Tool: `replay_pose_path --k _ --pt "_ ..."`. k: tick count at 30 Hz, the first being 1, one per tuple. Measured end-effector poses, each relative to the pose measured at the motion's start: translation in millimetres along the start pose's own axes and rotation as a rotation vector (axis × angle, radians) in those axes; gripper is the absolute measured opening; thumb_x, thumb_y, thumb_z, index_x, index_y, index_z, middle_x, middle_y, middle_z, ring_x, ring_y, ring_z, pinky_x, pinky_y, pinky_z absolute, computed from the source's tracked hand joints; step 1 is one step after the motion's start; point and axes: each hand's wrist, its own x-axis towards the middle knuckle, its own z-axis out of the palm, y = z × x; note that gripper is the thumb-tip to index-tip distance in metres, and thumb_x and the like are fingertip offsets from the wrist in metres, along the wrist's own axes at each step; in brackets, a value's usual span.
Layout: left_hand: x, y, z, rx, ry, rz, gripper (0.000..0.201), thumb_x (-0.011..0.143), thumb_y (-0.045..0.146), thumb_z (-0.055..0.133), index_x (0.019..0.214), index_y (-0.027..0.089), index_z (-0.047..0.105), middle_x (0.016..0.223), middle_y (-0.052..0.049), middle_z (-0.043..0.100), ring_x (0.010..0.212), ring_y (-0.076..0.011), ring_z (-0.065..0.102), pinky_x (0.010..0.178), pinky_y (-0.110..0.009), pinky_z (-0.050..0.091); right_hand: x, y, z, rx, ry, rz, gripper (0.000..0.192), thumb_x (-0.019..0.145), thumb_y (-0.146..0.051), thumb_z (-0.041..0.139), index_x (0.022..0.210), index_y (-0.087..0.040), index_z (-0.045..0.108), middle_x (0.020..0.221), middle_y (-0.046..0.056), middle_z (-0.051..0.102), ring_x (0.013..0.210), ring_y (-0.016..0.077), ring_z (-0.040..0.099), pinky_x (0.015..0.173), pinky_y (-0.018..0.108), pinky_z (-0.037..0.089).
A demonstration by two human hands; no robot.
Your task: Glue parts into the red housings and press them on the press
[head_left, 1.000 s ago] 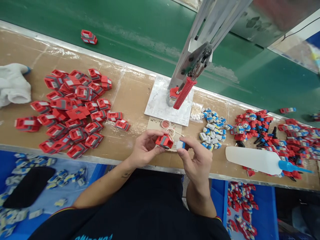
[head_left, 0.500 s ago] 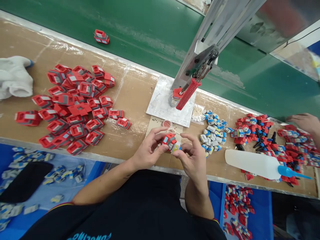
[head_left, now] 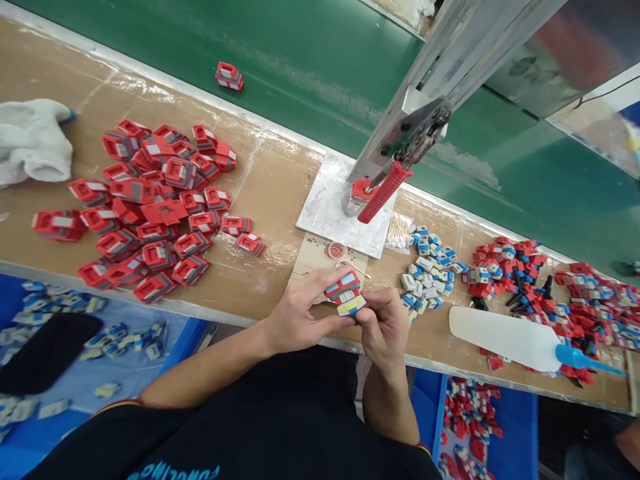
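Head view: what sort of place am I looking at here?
Probably a factory assembly bench for small toy-like parts. The signs are the heap of near-identical red parts, the red-handled lever press on the bench, and the long green surface behind, which looks like a conveyor belt.

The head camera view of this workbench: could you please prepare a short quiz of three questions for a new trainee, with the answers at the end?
1. True or false: the white bottle with the blue nozzle is standing upright.

2. Which of these lies right beside the heap of small blue-and-white parts?
A) white glove
B) bag of swabs
C) black pouch

3. Fill in: the left hand holds a red-and-grey toy piece; the block at its lower end, next to the right hand, shows blue and ____.

Key: 1. False; it lies on its side. 2. B. 3. Yellow.
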Motion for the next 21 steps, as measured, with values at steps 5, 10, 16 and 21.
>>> replay_pose_path --k 5,10,16,21 --pt "16.0 6.3 -17.1 0.035 -0.146 0.292 0.061 0.092 0.022 0.078 0.149 0.024 0.057 0.126 -0.015 0.078 0.115 -0.0287 0.077 0.101 -0.041 0.064 11.0 7.1 -20.9 0.015 -0.193 -0.158 0.067 0.09 -0.073 0.066 0.141 -0.03 0.061 0.129 0.013 0.071 0.108 0.0276 0.073 0.088 0.043 0.065" --pt "27.4 11.6 -26.6 -0.011 -0.189 0.351 0.046 0.09 0.018 0.079 0.134 0.024 0.069 0.118 -0.013 0.081 0.11 -0.0285 0.079 0.098 -0.038 0.065 6.1 11.0 -14.9 0.036 -0.193 -0.252 0.06 0.094 -0.07 0.061 0.141 -0.032 0.063 0.13 0.012 0.075 0.123 0.032 0.072 0.105 0.051 0.062" --pt "27.4 7.6 -26.2 -0.024 -0.188 0.348 0.046 0.089 0.018 0.08 0.133 0.024 0.069 0.118 -0.012 0.081 0.109 -0.0279 0.079 0.097 -0.038 0.065 11.6 11.1 -3.3 0.186 -0.195 -0.279 0.056 0.095 -0.061 0.067 0.145 -0.036 0.057 0.131 0.01 0.074 0.124 0.0281 0.072 0.105 0.047 0.062" --pt "16.2 -12.7 -46.9 -0.193 0.047 0.084 0.059 0.08 0.021 0.091 0.134 0.025 0.069 0.124 -0.012 0.079 0.112 -0.0254 0.078 0.098 -0.034 0.065 49.6 19.4 -30.2 0.281 -0.127 -0.312 0.048 0.095 -0.065 0.066 0.136 -0.041 0.057 0.144 0.007 0.062 0.116 0.0232 0.07 0.084 0.037 0.063"
